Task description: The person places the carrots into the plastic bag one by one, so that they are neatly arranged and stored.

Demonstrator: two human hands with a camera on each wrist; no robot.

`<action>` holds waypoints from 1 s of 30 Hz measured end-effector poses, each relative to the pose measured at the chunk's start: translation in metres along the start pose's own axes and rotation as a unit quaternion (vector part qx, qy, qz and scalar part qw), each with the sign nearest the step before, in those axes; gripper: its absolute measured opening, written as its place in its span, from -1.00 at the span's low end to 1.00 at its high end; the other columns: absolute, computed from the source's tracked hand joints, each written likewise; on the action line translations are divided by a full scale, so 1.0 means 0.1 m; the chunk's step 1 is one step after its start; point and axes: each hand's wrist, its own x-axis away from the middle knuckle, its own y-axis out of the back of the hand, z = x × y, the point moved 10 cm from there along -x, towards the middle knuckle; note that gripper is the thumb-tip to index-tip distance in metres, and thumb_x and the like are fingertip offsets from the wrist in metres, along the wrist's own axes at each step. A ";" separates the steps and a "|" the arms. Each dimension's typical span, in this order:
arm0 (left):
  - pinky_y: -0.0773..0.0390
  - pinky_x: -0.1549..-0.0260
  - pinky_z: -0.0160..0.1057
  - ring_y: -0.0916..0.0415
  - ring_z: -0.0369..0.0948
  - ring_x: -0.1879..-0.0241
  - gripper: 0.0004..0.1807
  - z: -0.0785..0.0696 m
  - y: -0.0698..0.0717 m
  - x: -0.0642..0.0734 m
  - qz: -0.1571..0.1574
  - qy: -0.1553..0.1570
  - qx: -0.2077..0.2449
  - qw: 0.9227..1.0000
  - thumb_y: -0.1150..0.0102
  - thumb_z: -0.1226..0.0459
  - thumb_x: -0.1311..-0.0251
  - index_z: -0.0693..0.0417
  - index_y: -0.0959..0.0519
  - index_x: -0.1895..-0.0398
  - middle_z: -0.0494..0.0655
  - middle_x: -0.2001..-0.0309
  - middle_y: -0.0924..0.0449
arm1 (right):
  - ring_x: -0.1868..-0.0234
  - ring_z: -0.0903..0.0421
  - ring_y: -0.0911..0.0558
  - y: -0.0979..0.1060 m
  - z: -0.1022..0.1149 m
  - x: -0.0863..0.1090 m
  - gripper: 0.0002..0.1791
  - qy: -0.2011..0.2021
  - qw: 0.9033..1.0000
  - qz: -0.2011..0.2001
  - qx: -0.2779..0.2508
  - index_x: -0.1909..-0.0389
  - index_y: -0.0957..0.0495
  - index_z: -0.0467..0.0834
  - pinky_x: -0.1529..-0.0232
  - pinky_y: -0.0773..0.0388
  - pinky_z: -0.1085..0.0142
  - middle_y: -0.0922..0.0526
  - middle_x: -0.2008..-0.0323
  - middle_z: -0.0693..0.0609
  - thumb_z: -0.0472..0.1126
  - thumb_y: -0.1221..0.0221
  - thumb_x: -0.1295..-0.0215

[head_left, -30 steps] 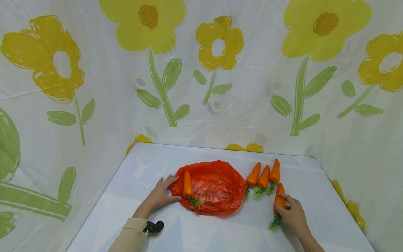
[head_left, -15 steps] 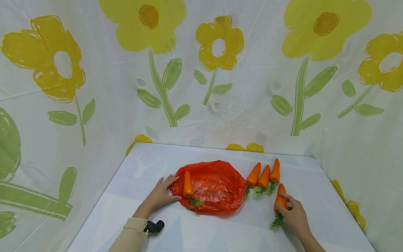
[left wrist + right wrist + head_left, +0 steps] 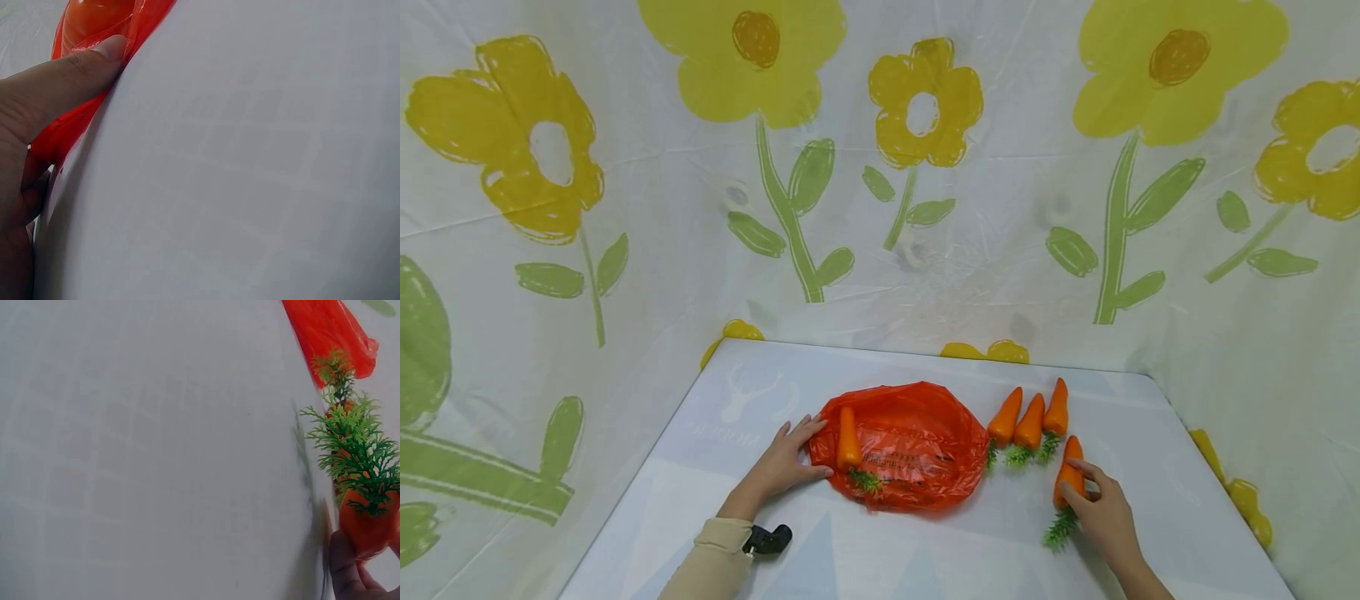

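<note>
Orange and plastic-looking, the toy carrot (image 3: 1067, 482) lies on the white table (image 3: 925, 558) to the right of the bag, its green leafy top (image 3: 1059, 528) pointing toward the person. The right hand (image 3: 1101, 510) grips it, thumb on one side and fingers curled over the other. The right wrist view shows what the head view cannot: fingertips (image 3: 345, 562) pinching the carrot's blunt end (image 3: 369, 530) just under the fronds, with more greenery and the bag's red edge (image 3: 331, 328) lined up beyond. Three more carrots (image 3: 1028, 421) lie side by side just above the held one, tips pointing away. An orange-red plastic bag (image 3: 917, 454) lies spread flat in the middle of the table, with one carrot (image 3: 847, 440) lying at its left part. The left hand (image 3: 782, 465) rests flat at the bag's left edge, fingers straight; the left wrist view shows the thumb (image 3: 75, 69) pressing down on the bag's rim (image 3: 69, 134). Flower-printed sheeting (image 3: 880, 167) hangs behind.
</note>
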 end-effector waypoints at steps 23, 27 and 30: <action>0.11 -0.49 0.30 0.07 0.11 -0.58 -0.02 -0.02 0.01 0.00 -0.001 -0.006 -0.006 1.000 -0.55 -0.05 0.00 -0.05 -0.35 -0.51 0.02 -0.55 -0.20 | -0.22 -0.28 -0.47 0.03 0.04 0.02 -0.25 -0.009 0.999 -0.007 -0.030 -0.51 -0.24 -0.17 0.17 -0.58 0.26 -0.22 -0.42 -0.31 0.14 -0.15 -0.46; 0.09 -0.47 0.32 0.09 0.13 -0.58 -0.02 -0.01 0.00 0.00 0.000 -0.003 -0.005 1.000 -0.55 -0.05 0.01 -0.05 -0.35 -0.51 0.06 -0.55 -0.19 | -0.21 -0.26 -0.47 0.05 0.08 0.03 -0.24 0.002 0.999 -0.013 -0.030 -0.50 -0.26 -0.16 0.12 -0.58 0.22 -0.23 -0.42 -0.30 0.17 -0.14 -0.45; 0.09 -0.48 0.32 0.10 0.13 -0.59 -0.02 -0.02 0.00 0.00 0.001 -0.002 -0.005 1.000 -0.55 -0.06 0.01 -0.06 -0.35 -0.51 0.06 -0.55 -0.18 | -0.19 -0.25 -0.48 0.06 0.11 0.03 -0.25 0.012 0.999 -0.020 -0.028 -0.50 -0.26 -0.17 0.09 -0.59 0.21 -0.24 -0.42 -0.31 0.16 -0.14 -0.46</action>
